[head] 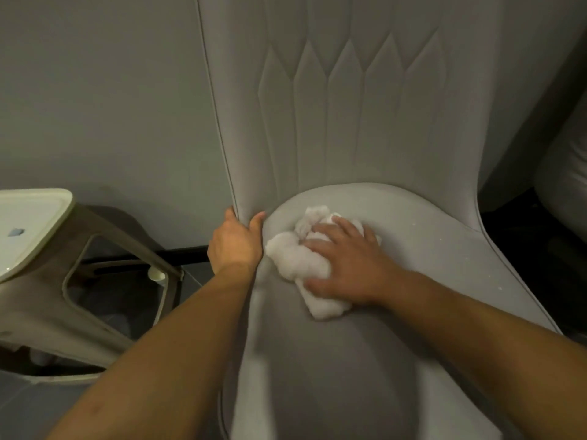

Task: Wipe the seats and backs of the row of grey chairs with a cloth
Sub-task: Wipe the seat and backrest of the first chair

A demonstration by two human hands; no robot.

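Note:
A grey upholstered chair fills the view, its quilted back rising to the top and its seat running down to the bottom edge. A crumpled white cloth lies on the seat's rear left part. My right hand presses flat on the cloth, fingers spread over it. My left hand grips the left edge of the chair where the back meets the seat, thumb in front and fingers wrapped behind.
A brownish plastic stool or small table with a cream top stands on the floor to the left. A grey wall is behind. Part of another grey chair shows at the right edge.

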